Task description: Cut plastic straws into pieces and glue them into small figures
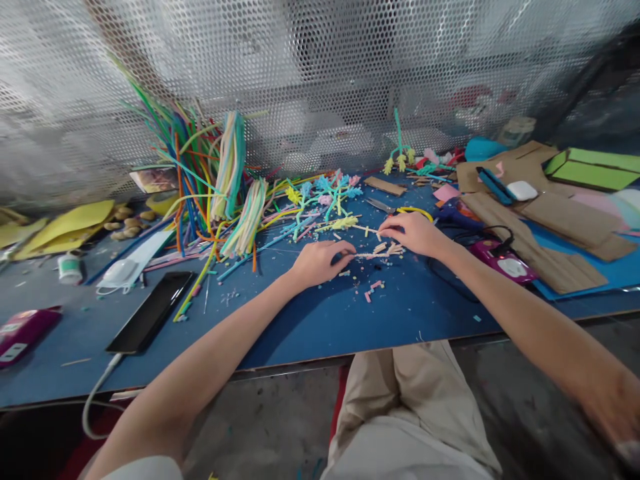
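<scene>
Before you, a blue counter (310,333) is spreading. Toward its far edge, left of the middle, a bundle of coloured fuzzy stems (200,180) is leaning. Brown cardboard (565,223) is lying toward the right end, and a black phone (153,312) is resting near the near edge, on the left. Pastel fuzzy flowers (329,190) are sitting between your hands and the far edge. Your left hand (353,253) is curling, fingertips narrow, beside a pink strip (371,255); whether it is gripping, you cannot tell. Your right hand (380,231) is pinching a pale stem (364,229), which is pointing toward the left end. A yellow-handled tool (383,206) is lying just beyond it, toward the far edge. Pink bits (370,295) are lying between your hands and the near edge.
</scene>
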Motion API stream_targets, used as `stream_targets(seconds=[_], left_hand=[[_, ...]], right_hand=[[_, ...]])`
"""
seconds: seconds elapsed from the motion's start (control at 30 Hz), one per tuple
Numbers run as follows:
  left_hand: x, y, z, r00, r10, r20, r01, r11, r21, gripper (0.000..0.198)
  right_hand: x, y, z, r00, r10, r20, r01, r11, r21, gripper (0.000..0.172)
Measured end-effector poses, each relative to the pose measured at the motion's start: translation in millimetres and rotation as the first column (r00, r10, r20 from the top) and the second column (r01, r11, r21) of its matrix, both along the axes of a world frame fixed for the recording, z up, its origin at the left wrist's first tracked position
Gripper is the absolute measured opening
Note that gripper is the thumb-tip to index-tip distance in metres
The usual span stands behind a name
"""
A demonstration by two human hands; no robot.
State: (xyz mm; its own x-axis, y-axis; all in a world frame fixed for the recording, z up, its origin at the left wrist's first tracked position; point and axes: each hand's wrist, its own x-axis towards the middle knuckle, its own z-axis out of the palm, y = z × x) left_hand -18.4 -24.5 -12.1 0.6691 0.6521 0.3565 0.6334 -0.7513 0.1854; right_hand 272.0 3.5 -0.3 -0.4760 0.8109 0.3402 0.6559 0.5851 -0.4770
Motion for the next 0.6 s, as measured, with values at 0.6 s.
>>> stream_targets(seconds=[0.6], left_hand=[[1.9,-3.7,2.0,1.000,0.007,0.030,-0.009,0.998,0.066,0.030]], right_hand=[[-7.1,-3.4,-0.8,0.993,-0.015,-0.115,0.019,0.999,0.036,0.017]])
